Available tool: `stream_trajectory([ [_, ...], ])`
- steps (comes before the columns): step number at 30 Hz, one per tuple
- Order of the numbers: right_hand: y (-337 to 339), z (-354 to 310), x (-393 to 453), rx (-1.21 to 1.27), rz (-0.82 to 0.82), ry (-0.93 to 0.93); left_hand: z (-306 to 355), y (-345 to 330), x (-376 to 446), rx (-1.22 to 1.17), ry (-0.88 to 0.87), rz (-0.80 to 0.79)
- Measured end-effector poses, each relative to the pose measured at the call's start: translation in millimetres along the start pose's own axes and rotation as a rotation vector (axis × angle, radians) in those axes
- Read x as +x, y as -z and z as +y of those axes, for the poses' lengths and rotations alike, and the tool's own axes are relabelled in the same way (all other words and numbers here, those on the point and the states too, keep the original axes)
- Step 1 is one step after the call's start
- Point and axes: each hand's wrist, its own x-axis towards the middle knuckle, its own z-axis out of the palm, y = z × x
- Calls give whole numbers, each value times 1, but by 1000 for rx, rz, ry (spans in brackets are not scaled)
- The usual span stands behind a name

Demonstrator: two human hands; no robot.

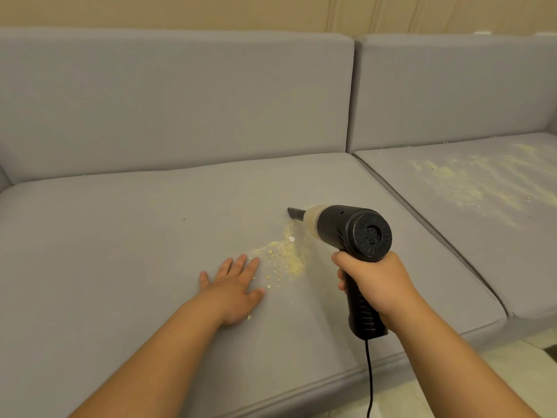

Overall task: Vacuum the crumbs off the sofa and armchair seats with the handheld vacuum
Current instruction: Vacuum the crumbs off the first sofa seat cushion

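The big grey sofa seat (150,221) holds a yellow crumb pile (287,257). The right hand (376,285) wraps tight around the black vacuum (352,233), its nozzle pointing left, just past the pile. The left hand (233,285) lies flat with fingers straight, closer to the crumbs.

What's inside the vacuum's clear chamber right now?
Yellowish crumb dust fills the clear chamber behind the nozzle of the handheld vacuum. Past it, the black body hides everything.

A beige panelled wall (187,10) rises behind — pale floor (512,372) shows at lower right.
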Motion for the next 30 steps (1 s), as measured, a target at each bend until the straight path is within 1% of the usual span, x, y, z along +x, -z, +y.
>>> stream_trajectory([
  [3,0,1,-3,7,-8,5,0,0,0,2,3,5],
  [7,3,2,-5,4,55,2,0,0,-1,0,-5,1],
  [13,1,3,-13,-5,-5,-13,1,-2,1,8,-3,7],
  [18,-2,3,-10,-6,47,-9,0,-2,1,7,-3,5],
  [22,-8,3,-12,18,24,-16,1,-2,1,14,4,1],
  [27,-6,0,-5,26,157,21,1,-1,2,11,-2,1],
  [30,-4,2,1,50,159,-6,1,-2,1,15,-1,1],
])
